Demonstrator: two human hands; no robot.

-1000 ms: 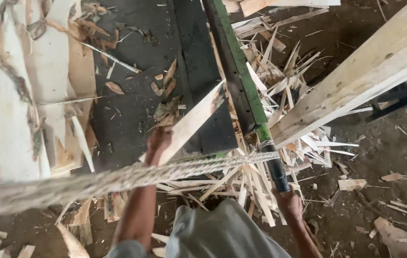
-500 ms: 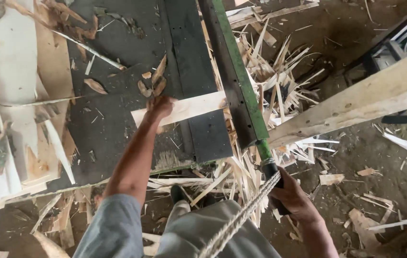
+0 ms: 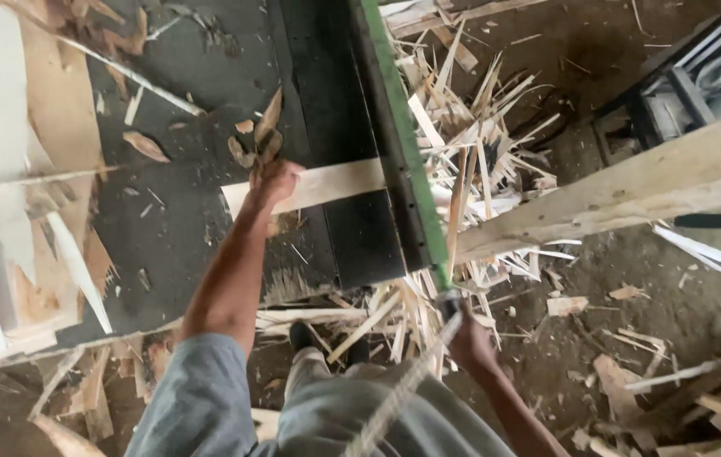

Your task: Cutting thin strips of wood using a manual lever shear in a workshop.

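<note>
The head view looks straight down on a person at a cutting machine, and nearest the camera, at about 6 o'clock, are a grey sleeve and grey trousers, with a frayed rope (image 3: 402, 391) running up toward the right hand (image 3: 468, 340). That right hand sits at about 5 o'clock, closed around the lower end of a long green blade arm (image 3: 401, 140), though the fingers themselves are mostly hidden, so the firmness of the grip cannot be told. Just beyond, a heap of pale wood splinters (image 3: 470, 152) lies from the centre out toward 1 o'clock. The left hand (image 3: 274, 179), up at about 11 o'clock from the centre, is clamped on the near end of a pale wooden strip (image 3: 326, 184) that lies crosswise over the dark surface (image 3: 183, 228), its far end passing under the green arm. As a judgement, the cut will go best if the left hand keeps the strip flat and square to the blade while staying well back from the edge, and the right hand brings the arm down in one steady stroke. A heavy timber beam (image 3: 631, 190) crosses at 3 o'clock, and flat pale boards (image 3: 5, 152) lie stacked at 9 o'clock; neither touches the strip. Farthest off, at 2 o'clock, a dark metal frame (image 3: 682, 85) stands on the dirt floor.
</note>
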